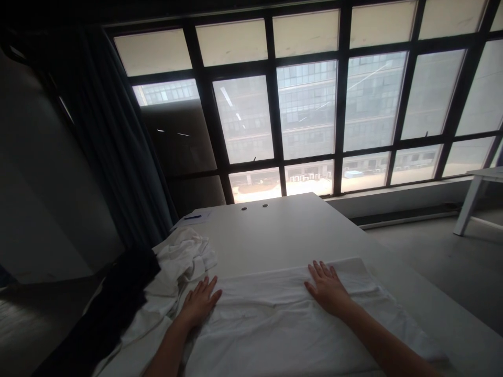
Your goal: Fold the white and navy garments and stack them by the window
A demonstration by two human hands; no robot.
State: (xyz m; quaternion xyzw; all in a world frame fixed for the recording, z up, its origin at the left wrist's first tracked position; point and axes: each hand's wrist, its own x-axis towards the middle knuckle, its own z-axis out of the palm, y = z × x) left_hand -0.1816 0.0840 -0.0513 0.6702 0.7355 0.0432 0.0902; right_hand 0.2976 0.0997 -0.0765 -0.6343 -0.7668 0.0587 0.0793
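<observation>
A white cloth (pixel 275 324), its exact kind unclear, lies spread on the white table (pixel 271 235) in front of me, with soft wrinkles across its middle. Flat on its left edge rests my left hand (pixel 200 303), fingers stretched out. My right hand (pixel 326 288) presses on the upper right part of the same cloth, palm down and fingers spread. Neither hand grips anything. Beside my left hand sits a crumpled heap of white fabric (pixel 184 256). The near edge of the spread cloth runs out of view at the bottom.
Dark fabric (pixel 121 298) lies along the table's left side. At the far left corner are papers with a blue pen (pixel 192 217). Two round holes (pixel 244 209) mark the far tabletop. A blue curtain (pixel 113 136) hangs left, and another white table (pixel 471 193) stands right.
</observation>
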